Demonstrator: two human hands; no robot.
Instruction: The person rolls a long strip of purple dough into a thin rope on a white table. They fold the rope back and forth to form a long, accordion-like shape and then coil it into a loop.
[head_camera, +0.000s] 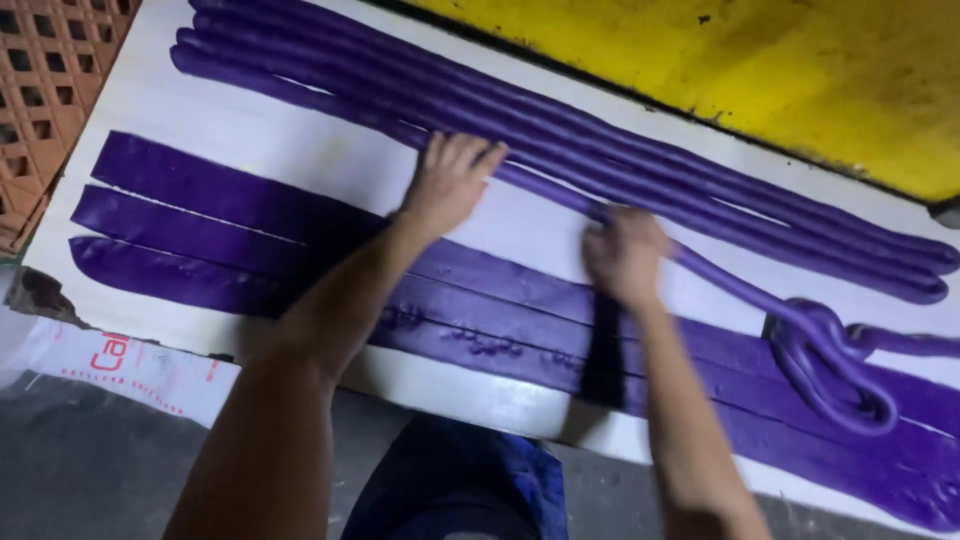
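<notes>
Both hands on purple clay rope (560, 190): left hand (450, 180) flat, fingers together; right hand (625, 255) blurred, grip unclear.

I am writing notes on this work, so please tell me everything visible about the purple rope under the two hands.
The purple rope is a thin round strand of soft, slightly glossy, clay-like material. It lies on the white board, running diagonally from the upper left, beside the other rolled ropes, down to the right, where it ends in a coiled loop. The left hand presses flat on it; the right hand covers it, blurred.
</notes>
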